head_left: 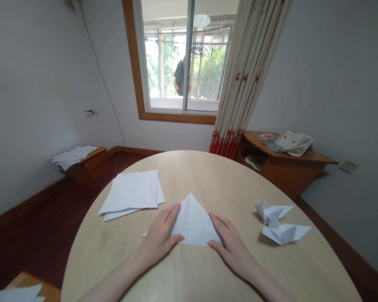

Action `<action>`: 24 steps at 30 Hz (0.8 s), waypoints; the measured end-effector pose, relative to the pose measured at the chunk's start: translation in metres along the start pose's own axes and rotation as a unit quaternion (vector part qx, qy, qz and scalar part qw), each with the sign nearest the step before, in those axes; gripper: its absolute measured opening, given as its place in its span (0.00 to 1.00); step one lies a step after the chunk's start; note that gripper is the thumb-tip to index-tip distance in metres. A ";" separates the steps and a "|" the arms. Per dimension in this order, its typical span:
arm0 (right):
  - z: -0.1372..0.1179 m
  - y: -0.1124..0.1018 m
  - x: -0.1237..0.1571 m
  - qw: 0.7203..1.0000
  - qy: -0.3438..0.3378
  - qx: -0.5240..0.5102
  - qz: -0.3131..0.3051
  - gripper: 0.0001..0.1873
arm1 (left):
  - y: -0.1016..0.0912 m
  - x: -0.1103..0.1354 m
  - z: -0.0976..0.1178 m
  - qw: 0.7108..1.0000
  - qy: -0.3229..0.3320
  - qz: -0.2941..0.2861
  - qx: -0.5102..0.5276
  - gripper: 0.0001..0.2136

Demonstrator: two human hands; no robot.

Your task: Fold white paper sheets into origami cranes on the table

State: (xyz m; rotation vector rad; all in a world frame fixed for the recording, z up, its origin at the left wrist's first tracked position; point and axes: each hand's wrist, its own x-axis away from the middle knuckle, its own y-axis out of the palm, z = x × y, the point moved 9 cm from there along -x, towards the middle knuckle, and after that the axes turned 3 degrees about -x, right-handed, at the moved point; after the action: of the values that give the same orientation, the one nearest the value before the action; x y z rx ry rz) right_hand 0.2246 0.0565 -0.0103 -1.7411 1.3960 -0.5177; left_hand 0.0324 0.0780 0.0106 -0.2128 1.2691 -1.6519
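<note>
A sheet of white paper (193, 222) with crease lines lies on the round table in front of me, its pointed corner facing away and its near edge straight. My left hand (164, 230) holds its left side, the thumb on the near left corner and the fingers along the slanting edge. On the opposite side, my right hand (228, 241) grips the right edge between thumb and fingers. A small white paper tip (144, 235) pokes out beside my left wrist; the rest of it is hidden.
Square white sheets (134, 191) are stacked at the table's left. Folded paper figures (285, 233) stand on the right of the wooden table (208, 167). Beyond are a low cabinet (96, 165), a corner desk (286, 161) and a curtain (245, 79). More paper (15, 293) lies at bottom left.
</note>
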 end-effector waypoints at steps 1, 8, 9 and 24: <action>-0.001 -0.001 0.000 1.000 -0.004 -0.019 0.006 0.33 | -0.001 0.000 0.000 1.000 -0.002 0.004 0.011 0.36; -0.002 -0.015 0.002 0.991 -0.022 -0.111 0.071 0.31 | -0.015 0.000 0.005 0.994 0.009 0.052 0.093 0.26; -0.002 -0.018 0.002 0.989 -0.019 -0.120 0.081 0.31 | -0.017 0.000 0.004 0.992 0.005 0.057 0.110 0.26; -0.002 -0.035 0.003 0.942 0.074 -0.307 0.112 0.24 | -0.019 -0.006 -0.022 0.877 -0.204 0.058 0.431 0.34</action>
State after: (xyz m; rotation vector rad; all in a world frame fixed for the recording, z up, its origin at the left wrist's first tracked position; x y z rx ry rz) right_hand 0.2450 0.0548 0.0184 -2.0055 1.9858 -0.0815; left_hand 0.0095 0.0953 0.0186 0.0667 0.1577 -1.7879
